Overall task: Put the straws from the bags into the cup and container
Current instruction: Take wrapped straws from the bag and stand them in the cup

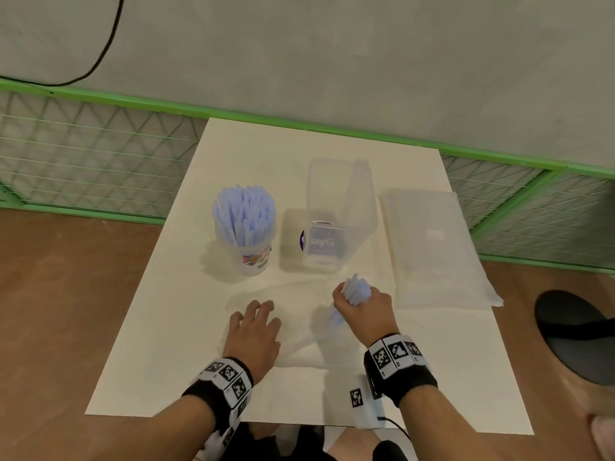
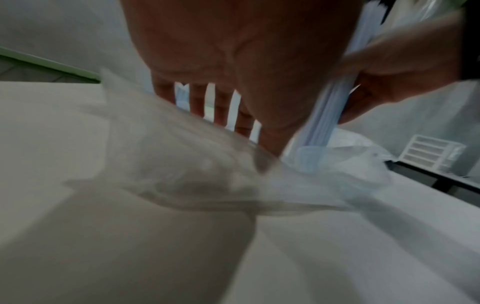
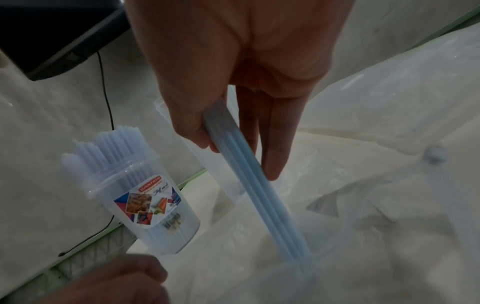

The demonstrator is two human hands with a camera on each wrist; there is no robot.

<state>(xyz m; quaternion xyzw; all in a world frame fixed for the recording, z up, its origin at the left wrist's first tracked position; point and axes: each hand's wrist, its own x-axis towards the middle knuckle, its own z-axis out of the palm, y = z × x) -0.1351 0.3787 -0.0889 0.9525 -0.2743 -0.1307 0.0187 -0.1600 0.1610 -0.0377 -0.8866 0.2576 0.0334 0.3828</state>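
Nearest, at the surface's (image 1: 166,327) front edge, the left hand (image 1: 254,337) presses spread fingers on an emptied clear bag (image 2: 182,164). Right hand's (image 1: 362,311) grip closes around a straw bundle (image 1: 356,289). Behind stand the clear container (image 1: 339,214) and straw-filled cup (image 1: 246,251).

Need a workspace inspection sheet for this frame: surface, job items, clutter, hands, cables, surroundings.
Surface: white table, on a brown floor.
Job's things: cup packed with straws; clear container, seemingly empty; flat bag lying right; crumpled bag under the left hand.
Clutter: nothing seen.
Hands: left hand presses the crumpled bag, fingers straight; right hand grips a straw bundle.
Cables: black cable on the wall.
Surroundings: green mesh fence; grey wall.
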